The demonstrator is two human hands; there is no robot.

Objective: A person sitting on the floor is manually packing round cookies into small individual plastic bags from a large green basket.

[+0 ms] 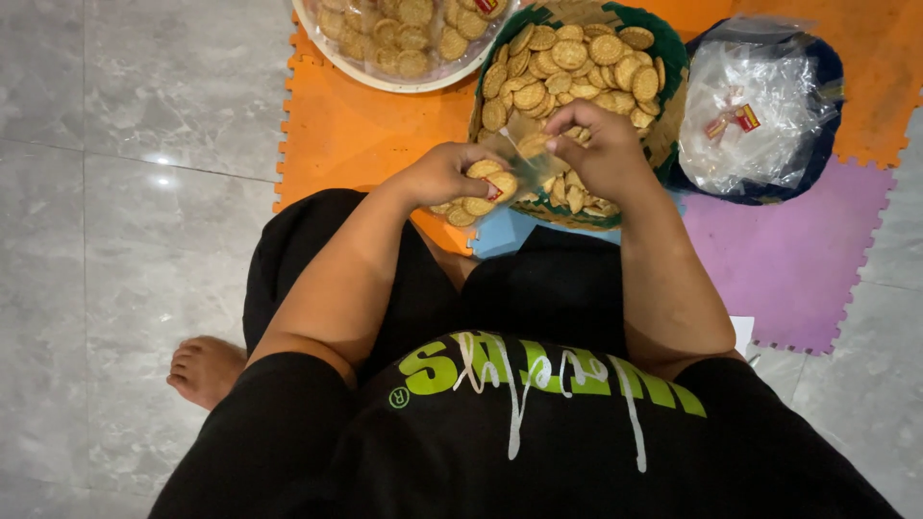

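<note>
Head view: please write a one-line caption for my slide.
Seated on foam mats, left hand holds a clear bag of round biscuits while right hand works above a green basket of biscuits.

The scene is evenly and fairly brightly lit from overhead, with colours strong on the orange mat (356, 125). Two small white glare spots sit on the glossy grey floor tiles (159, 168) at the left, and the clear plastic bags (755, 106) at far right throw pale highlights. Shadows are soft and short, darkest under the forearms. Focus is sharp on the biscuits in the basket (577, 62); the black shirt (538, 432) nearest the camera looks slightly soft, with little detail in its dark folds
</note>
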